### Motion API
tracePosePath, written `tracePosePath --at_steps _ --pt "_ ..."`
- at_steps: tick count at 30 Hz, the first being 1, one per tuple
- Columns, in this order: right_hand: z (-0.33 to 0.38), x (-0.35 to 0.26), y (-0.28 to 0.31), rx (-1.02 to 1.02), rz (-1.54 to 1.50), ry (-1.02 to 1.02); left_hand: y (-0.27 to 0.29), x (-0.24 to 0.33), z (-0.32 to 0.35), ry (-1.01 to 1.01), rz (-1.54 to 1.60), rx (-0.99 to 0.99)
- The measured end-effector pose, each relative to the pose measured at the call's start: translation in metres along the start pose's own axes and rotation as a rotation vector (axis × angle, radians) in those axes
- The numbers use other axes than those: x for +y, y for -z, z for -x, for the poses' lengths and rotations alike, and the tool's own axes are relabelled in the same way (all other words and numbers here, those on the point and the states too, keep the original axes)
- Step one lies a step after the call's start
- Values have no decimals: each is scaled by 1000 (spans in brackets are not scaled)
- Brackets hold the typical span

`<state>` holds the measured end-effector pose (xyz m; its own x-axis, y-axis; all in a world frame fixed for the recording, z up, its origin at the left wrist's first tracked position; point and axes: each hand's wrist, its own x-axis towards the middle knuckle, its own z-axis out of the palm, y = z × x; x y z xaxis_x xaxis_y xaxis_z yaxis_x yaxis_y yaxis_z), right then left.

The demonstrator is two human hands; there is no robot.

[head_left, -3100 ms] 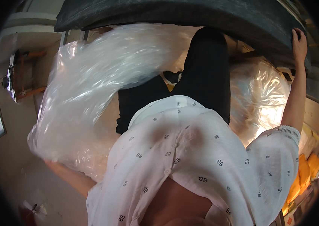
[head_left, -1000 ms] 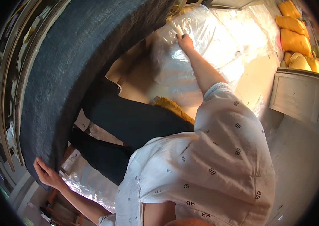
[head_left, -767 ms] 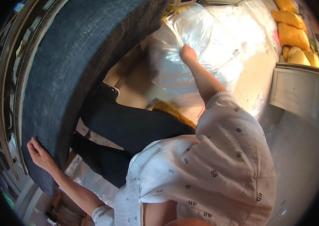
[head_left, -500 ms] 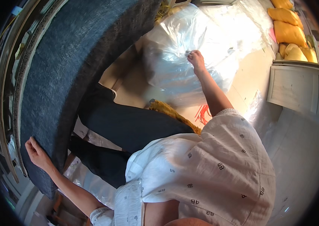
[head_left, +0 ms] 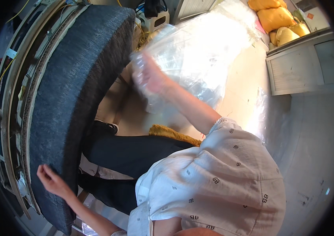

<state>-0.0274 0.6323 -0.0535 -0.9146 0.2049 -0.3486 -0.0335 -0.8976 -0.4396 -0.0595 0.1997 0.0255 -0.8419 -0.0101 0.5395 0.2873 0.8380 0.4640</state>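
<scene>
Blurred: your right hand point(head_left: 151, 76) on the clear plastic sheeting point(head_left: 198, 59), grip unreadable. Sheeting is crumpled, glossy, bunched on the floor ahead. Left hand point(head_left: 51, 181) fingers clasp the dark grey cushion point(head_left: 72, 102) edge.

Colours and patterns seen

A dark grey cushion point(head_left: 72, 98); clear plastic sheeting point(head_left: 198, 59); a white shirt point(head_left: 214, 185) dotted with small dark marks; yellow sacks point(head_left: 277, 17).
</scene>
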Motion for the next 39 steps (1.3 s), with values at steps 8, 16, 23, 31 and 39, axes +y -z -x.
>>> tracePosePath --at_steps 8,16,23,31,39 --pt "43 30 -169 -837 948 509 -68 181 29 208 989 -722" --pt "-10 -7 -309 -992 723 1085 84 31 18 164 1301 -346" --pt "-94 68 -175 -828 1797 1426 372 -174 -12 262 -748 146" --pt "-47 83 -181 -1124 1777 962 229 -118 31 212 -710 144" --pt "27 204 -213 -1471 1736 798 148 -173 72 534 -795 10"
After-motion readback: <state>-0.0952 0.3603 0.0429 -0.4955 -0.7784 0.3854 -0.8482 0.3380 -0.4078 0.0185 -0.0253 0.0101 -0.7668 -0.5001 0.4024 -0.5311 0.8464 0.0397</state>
